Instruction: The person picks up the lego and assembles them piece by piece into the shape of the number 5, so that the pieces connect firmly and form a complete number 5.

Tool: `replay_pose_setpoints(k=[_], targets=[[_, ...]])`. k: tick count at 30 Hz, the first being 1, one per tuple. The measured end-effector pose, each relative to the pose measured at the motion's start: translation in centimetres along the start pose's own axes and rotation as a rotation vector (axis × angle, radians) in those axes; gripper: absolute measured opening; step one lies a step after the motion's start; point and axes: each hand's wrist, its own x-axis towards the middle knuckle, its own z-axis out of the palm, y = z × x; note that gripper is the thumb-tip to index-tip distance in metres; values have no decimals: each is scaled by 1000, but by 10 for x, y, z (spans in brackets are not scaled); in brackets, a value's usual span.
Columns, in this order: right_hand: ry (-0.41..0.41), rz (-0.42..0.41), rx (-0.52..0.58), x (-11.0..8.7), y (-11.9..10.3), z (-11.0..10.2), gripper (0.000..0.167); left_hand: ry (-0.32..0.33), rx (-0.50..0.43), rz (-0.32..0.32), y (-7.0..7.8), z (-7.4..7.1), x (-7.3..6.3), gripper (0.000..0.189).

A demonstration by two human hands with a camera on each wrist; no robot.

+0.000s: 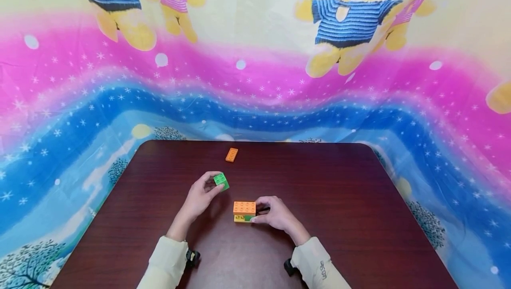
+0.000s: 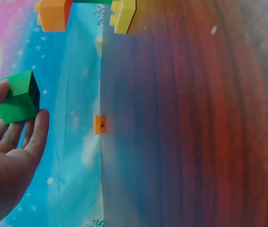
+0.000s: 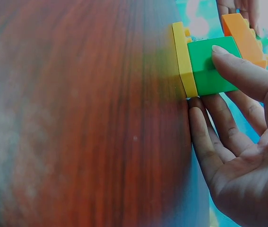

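Observation:
My left hand (image 1: 199,195) pinches a green toy building brick (image 1: 221,181) between thumb and fingers, raised over the table; the left wrist view shows this green brick (image 2: 19,99) tilted. To its right, my right hand (image 1: 277,214) grips a small stack by its right end. An orange brick (image 1: 244,208) tops the stack and a yellow plate (image 3: 185,66) forms its base, with a green brick (image 3: 212,71) between them at the right end. My right thumb presses that green brick, its fingers on the opposite side. Left of it, the yellow studs are bare beneath the orange overhang.
A loose orange brick (image 1: 231,154) lies near the far edge of the dark wooden table (image 1: 319,178). Behind the table hangs a cloth (image 1: 247,89) printed with bears and snowflakes. Black wrist straps (image 1: 193,258) show at the cuffs.

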Motion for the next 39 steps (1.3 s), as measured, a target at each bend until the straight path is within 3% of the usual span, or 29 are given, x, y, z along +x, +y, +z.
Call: replay_pose_setpoints(k=[10,29,39], targets=[[1,5,6,-1,1,-1,32,-50,-27,30,2,7,-10,43],[0,-11,7,0,0,-2,31,-205,-59,93,5,15,-24,43],[-1,-8,3,0,0,-1,29,-236,-40,105,6,18,-27,46]])
